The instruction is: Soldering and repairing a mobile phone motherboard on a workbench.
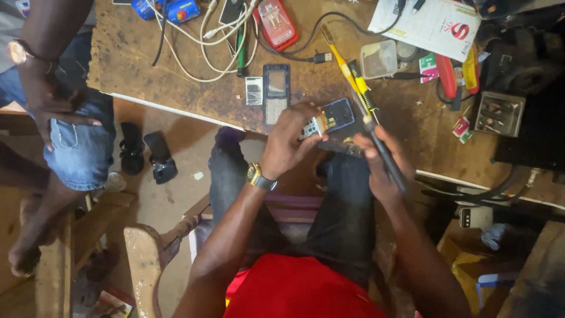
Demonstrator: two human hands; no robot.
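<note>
At the near edge of the workbench (176,76): both hands meet over the lap, and every place below is told from that bench.
Left hand (288,147): fingers curled and pinching a small phone circuit board (332,116), held tilted just over the bench's near edge.
Right hand (382,165): closed in a fist-like grip around a dark-handled tool (385,156); its tip points up toward the board, contact too small to tell.
Wristwatch (257,175): gold-toned, on the left wrist, off the bench on the near side.
Phone front frame (276,93): lies flat on the bench, just beyond the left hand.
Yellow screwdrivers (353,79): 2 of them, slanting across the bench just beyond the board.
Clear plastic box (378,59): farther in on the bench, beside the screwdrivers.
White cables (218,41): looped at the bench's far side, near a red phone shell (276,22).
Another person (65,118): seated off the bench's left end, in jeans, 1 hand resting on the knee.
</note>
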